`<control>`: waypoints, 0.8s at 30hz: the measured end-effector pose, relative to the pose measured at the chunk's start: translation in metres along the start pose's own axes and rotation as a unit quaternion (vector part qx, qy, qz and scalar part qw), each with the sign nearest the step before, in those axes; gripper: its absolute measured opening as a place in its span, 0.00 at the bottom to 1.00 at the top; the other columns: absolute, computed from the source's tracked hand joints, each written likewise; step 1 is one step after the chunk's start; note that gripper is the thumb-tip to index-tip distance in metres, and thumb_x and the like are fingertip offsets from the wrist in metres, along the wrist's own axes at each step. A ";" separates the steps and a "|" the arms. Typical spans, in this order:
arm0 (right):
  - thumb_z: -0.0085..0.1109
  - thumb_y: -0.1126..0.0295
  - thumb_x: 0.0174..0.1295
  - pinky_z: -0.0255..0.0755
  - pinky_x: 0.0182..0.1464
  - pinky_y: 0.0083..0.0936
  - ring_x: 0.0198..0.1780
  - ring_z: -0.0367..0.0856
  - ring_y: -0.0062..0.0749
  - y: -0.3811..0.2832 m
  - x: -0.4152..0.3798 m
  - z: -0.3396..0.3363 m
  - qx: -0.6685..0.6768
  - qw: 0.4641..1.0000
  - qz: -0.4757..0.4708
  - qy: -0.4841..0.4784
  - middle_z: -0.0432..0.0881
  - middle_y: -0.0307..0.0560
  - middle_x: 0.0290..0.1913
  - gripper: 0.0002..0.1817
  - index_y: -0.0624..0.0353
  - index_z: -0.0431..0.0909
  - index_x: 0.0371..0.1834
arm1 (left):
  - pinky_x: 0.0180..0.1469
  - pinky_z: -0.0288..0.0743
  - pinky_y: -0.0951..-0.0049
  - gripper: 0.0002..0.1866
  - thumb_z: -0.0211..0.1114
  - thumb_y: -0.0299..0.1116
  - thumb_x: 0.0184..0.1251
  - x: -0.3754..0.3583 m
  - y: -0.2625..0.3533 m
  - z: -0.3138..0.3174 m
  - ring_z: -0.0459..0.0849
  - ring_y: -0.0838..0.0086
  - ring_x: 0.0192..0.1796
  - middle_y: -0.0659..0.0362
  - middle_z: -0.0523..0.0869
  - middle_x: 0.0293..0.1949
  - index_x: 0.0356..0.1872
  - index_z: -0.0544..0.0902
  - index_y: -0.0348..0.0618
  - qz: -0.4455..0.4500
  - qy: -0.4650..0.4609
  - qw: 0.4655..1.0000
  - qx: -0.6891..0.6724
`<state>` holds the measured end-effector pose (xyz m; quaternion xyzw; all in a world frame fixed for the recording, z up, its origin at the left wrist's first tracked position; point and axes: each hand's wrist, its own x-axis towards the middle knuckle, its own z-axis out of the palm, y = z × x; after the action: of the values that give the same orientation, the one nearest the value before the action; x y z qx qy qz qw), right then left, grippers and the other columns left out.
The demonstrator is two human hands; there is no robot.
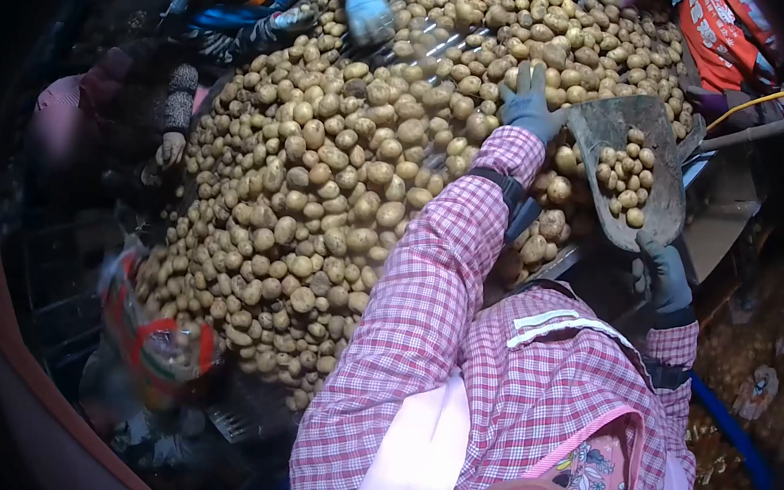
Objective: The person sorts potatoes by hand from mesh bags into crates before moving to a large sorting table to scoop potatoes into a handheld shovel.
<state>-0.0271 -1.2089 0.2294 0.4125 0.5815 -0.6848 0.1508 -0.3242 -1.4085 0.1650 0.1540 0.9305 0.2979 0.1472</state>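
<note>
Scoop (633, 163) loaded with small potatoes (626, 176), held at right edge of the potato pile (322, 203).
Right hand (666, 276), gloved, grip clamped on the scoop's lower end; left hand (527, 104), gloved, fingers spread apart on the pile beside the scoop rim. Surface carries the loose heap. Mesh bag (163, 351) with potatoes at the pile's near-left end. Other people's gloved hands (369, 8) on the far side.
</note>
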 end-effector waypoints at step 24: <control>0.66 0.52 0.76 0.66 0.16 0.19 0.12 0.75 0.22 -0.013 0.029 -0.008 0.027 0.999 -0.016 -0.031 0.81 0.38 0.18 0.21 0.58 0.85 0.33 | 0.83 0.48 0.31 0.58 0.81 0.58 0.57 0.001 -0.028 0.068 0.44 0.38 0.87 0.44 0.43 0.88 0.87 0.56 0.67 0.060 0.103 0.983 0.136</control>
<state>-0.0511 -1.1902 0.2169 0.3857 0.5645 -0.7148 0.1467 -0.3055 -1.3951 0.0955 0.1968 0.9616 0.1912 0.0097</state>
